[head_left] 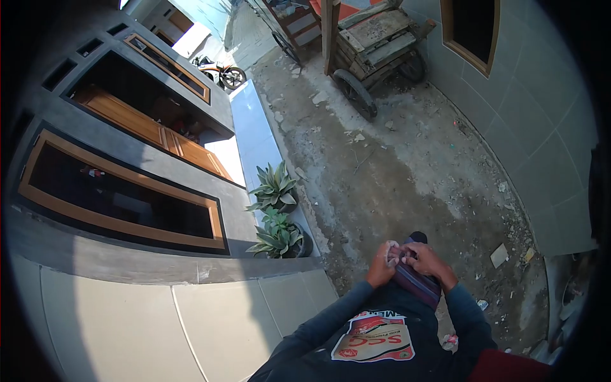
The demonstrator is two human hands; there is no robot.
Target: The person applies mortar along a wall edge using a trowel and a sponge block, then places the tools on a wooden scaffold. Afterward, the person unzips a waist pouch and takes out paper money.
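My left hand and my right hand meet just above the striped purple cloth over my leg. The fingers of both are curled in and almost touch. Whitish residue covers the fingers of my left hand. Whatever sits between the fingertips is too small to make out. Beyond the hands a dark rounded tip shows, perhaps my shoe. A dark shirt with a printed panel covers my body below the hands.
Rough dirt ground with rubble runs ahead. A wooden cart stands against the right wall. Potted plants line the tiled ledge by the house. A motorbike is parked farther off. Low tiled wall lies at left.
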